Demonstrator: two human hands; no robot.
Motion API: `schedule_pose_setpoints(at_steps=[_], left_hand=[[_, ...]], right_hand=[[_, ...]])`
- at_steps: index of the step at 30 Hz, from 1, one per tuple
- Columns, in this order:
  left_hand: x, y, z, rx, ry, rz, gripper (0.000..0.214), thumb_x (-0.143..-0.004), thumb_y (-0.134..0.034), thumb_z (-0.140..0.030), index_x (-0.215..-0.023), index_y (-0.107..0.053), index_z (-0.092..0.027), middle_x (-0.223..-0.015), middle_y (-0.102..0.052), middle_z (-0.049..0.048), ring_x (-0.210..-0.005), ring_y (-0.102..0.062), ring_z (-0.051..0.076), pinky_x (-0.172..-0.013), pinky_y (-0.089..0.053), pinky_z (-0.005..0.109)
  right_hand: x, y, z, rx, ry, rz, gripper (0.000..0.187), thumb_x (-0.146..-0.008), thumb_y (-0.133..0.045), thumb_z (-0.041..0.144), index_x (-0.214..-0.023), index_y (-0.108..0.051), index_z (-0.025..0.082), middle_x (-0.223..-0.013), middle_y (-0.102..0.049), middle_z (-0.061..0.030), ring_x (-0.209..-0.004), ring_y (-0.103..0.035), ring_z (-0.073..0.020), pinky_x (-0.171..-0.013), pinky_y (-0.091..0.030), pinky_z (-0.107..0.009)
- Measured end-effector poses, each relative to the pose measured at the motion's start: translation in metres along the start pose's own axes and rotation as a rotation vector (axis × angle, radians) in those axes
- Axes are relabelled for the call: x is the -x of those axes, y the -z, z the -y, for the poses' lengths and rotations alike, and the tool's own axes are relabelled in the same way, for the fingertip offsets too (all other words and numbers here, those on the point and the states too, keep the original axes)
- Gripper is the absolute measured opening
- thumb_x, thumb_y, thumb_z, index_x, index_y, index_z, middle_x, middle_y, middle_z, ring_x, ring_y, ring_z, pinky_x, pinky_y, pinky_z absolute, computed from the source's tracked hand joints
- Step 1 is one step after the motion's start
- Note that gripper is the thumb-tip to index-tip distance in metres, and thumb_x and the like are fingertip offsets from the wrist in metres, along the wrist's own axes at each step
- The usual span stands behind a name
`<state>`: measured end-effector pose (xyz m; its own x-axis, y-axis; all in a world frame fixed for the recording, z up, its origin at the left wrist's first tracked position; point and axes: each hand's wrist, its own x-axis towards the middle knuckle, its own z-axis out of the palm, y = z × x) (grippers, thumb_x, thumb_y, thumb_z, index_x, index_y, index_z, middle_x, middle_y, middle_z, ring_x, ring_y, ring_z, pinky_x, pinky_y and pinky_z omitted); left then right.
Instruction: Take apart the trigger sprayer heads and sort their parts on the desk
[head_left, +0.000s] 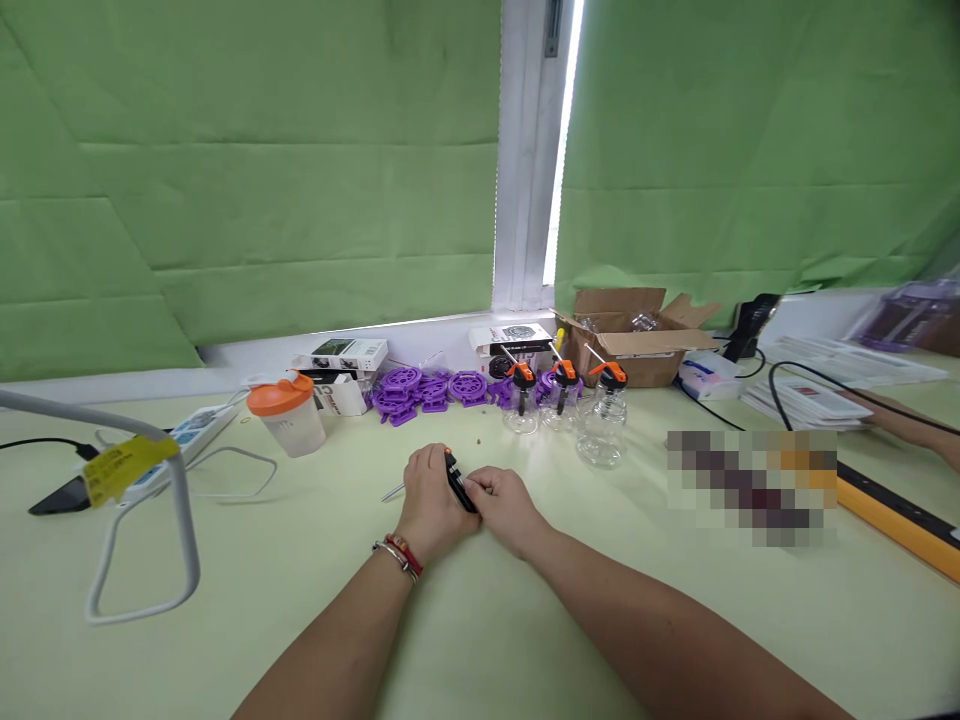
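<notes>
Small black tool [457, 482], orange-tipped, lies low over the table [465, 650] between both hands, its length angled away. The left hand [431, 500] curls round it; the right hand [504, 505] pinches its near end.

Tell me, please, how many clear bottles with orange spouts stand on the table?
3, in a row before the cardboard box: left bottle, middle bottle, right bottle. Others may hide in the box.

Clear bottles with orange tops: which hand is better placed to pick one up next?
Right, probably. The right hand lies nearer the clear bottles, which stand ahead on its side; the left hand wraps more of the black tool and sits farther from them.
</notes>
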<state>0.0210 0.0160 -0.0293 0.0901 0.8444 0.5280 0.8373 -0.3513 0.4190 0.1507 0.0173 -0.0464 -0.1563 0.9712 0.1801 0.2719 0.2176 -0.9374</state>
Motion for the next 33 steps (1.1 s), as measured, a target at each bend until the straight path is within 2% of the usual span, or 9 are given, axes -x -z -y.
schedule_pose_setpoints(at_steps=[5,9,14,19,24,27,30,33], left_hand=[[-0.0005,0.0037,-0.0029,0.004,0.007,0.009,0.059,-0.044,-0.067,-0.028,-0.098,-0.043,-0.018,-0.096,-0.05,0.009,-0.093,-0.05,0.029,-0.084,-0.041,0.043],[0.0,0.0029,-0.0022,-0.01,-0.006,0.001,0.058,-0.044,-0.066,-0.027,-0.097,-0.043,-0.017,-0.095,-0.051,0.0096,-0.092,-0.049,0.028,-0.083,-0.042,0.042],[0.0008,0.0022,-0.0019,-0.002,-0.015,-0.011,0.058,-0.044,-0.065,-0.025,-0.097,-0.043,-0.018,-0.095,-0.051,0.0091,-0.093,-0.049,0.028,-0.083,-0.041,0.042],[0.0009,0.0032,-0.0031,0.009,-0.011,-0.005,0.058,-0.045,-0.065,-0.025,-0.098,-0.043,-0.018,-0.096,-0.051,0.0096,-0.093,-0.05,0.029,-0.083,-0.041,0.043],[0.0016,0.0008,-0.0014,0.015,-0.019,-0.012,0.058,-0.045,-0.065,-0.024,-0.098,-0.043,-0.019,-0.097,-0.051,0.0092,-0.094,-0.051,0.029,-0.083,-0.041,0.043],[0.0012,0.0013,-0.0016,0.012,-0.022,-0.019,0.058,-0.045,-0.065,-0.025,-0.098,-0.043,-0.019,-0.097,-0.052,0.0094,-0.093,-0.051,0.029,-0.083,-0.041,0.043],[0.0006,0.0033,-0.003,0.006,-0.022,-0.014,0.059,-0.044,-0.066,-0.026,-0.098,-0.043,-0.019,-0.098,-0.052,0.0098,-0.094,-0.051,0.029,-0.084,-0.041,0.043],[0.0004,0.0048,-0.0038,0.003,-0.011,0.002,0.059,-0.046,-0.066,-0.026,-0.099,-0.043,-0.019,-0.098,-0.051,0.0097,-0.094,-0.05,0.029,-0.085,-0.04,0.044]], right_hand=[[0.0007,0.0,0.0016,-0.005,-0.066,-0.003,0.018,-0.074,-0.052,0.029,-0.07,-0.063,0.016,-0.068,-0.061,-0.0027,-0.063,-0.053,-0.0144,-0.057,-0.04,-0.023],[-0.0005,-0.0006,0.0005,0.083,0.008,0.012,0.028,-0.079,-0.046,0.032,-0.059,-0.059,0.016,-0.064,-0.059,-0.0028,-0.062,-0.051,-0.0139,-0.056,-0.038,-0.024],[-0.0007,0.0001,0.0008,0.007,-0.072,0.008,0.016,-0.073,-0.055,0.029,-0.072,-0.063,0.016,-0.066,-0.061,-0.0021,-0.06,-0.052,-0.0132,-0.055,-0.04,-0.023],[0.0001,0.0011,0.0049,0.124,0.028,0.007,0.026,-0.078,-0.047,0.029,-0.06,-0.06,0.016,-0.065,-0.059,-0.0029,-0.061,-0.05,-0.0133,-0.057,-0.038,-0.024],[-0.0001,-0.0023,0.0004,0.043,-0.068,-0.039,0.014,-0.071,-0.056,0.028,-0.068,-0.062,0.015,-0.065,-0.06,-0.0023,-0.059,-0.052,-0.013,-0.056,-0.04,-0.023],[-0.0008,-0.0019,0.0004,0.067,-0.05,-0.028,0.018,-0.074,-0.053,0.031,-0.068,-0.061,0.016,-0.064,-0.059,-0.002,-0.059,-0.05,-0.0128,-0.054,-0.039,-0.023],[-0.0009,0.0006,0.0041,0.156,0.009,0.002,0.028,-0.079,-0.044,0.029,-0.058,-0.057,0.016,-0.061,-0.057,-0.0022,-0.059,-0.049,-0.013,-0.054,-0.036,-0.023],[-0.0006,0.0017,0.0048,0.151,-0.003,0.01,0.026,-0.078,-0.045,0.027,-0.059,-0.058,0.016,-0.061,-0.058,-0.0024,-0.059,-0.049,-0.0133,-0.054,-0.037,-0.024]])
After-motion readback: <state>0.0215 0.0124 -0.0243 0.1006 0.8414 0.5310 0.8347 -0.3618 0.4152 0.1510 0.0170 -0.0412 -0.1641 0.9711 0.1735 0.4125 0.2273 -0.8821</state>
